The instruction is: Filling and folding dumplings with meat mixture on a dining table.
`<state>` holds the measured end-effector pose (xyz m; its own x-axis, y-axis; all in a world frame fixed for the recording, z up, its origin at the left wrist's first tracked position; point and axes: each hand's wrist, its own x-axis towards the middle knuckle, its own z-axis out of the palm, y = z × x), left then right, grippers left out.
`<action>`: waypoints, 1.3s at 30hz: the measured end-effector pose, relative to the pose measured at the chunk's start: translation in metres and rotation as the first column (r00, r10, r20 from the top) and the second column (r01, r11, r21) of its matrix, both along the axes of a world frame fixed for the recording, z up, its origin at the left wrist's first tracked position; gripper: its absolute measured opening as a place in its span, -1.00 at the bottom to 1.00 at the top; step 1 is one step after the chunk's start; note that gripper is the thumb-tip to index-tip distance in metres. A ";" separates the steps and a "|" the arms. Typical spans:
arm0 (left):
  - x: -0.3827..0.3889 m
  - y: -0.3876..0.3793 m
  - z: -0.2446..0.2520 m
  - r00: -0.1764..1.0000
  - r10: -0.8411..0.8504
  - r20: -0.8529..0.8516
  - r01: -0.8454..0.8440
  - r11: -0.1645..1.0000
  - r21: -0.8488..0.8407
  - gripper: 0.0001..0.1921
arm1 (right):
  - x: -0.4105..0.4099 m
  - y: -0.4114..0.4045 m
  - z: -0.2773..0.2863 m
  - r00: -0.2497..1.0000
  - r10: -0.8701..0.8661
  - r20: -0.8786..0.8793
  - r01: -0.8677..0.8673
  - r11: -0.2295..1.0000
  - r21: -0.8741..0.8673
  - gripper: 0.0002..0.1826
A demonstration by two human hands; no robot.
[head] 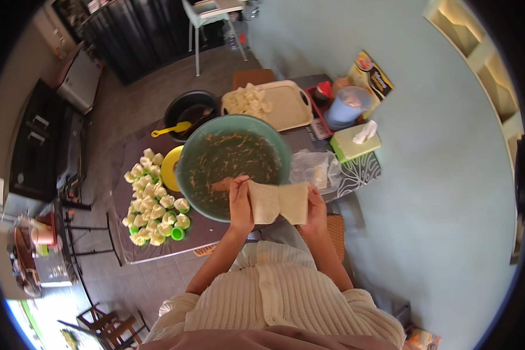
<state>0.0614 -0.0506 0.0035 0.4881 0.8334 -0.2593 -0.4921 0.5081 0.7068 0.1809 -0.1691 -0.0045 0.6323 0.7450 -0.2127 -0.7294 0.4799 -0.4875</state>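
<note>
My left hand (241,205) and my right hand (316,209) hold a pale, thin sheet of dough wrapper (266,202) by its two sides, with a notch along its lower edge. The sheet overlaps the near rim of a large green basin (187,192). Inside the basin, a small mound of brownish filling (222,184) lies near my left hand, with smears over the bottom and wall. To the left, many small green cups with pale wrappers (148,203) stand in a group; one green cup (177,233) shows no wrapper.
A yellow plate (169,168) sits left of the basin. Behind are a black bowl (175,109) with a yellow utensil (171,129) and a beige tray (288,105) holding pale pieces. At right are a plastic bag (304,164), a tissue box (354,144) and a blue container (345,109).
</note>
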 end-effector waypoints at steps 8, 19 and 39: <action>0.113 -0.014 -0.016 0.814 -0.556 -0.169 0.541 0.831 -0.129 -0.78 | 0.059 -0.105 -0.020 0.925 -0.379 -0.032 0.341 0.864 -0.370 -0.78; 0.112 -0.004 0.024 0.632 -0.718 0.292 0.775 0.575 -0.262 -0.61 | 0.186 -0.061 -0.212 0.847 0.006 0.531 0.381 0.690 -0.615 -0.68; -0.060 0.070 0.068 0.946 -0.235 -0.222 0.303 0.885 0.353 -0.61 | 0.003 0.128 0.071 0.234 0.685 0.690 -0.516 0.689 -0.509 -0.80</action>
<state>0.0011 0.0194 0.0719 0.6850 0.7268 -0.0499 -0.2311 0.2817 0.9312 0.1840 -0.0412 0.0668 -0.0610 0.9968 -0.0521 -0.0160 -0.0532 -0.9985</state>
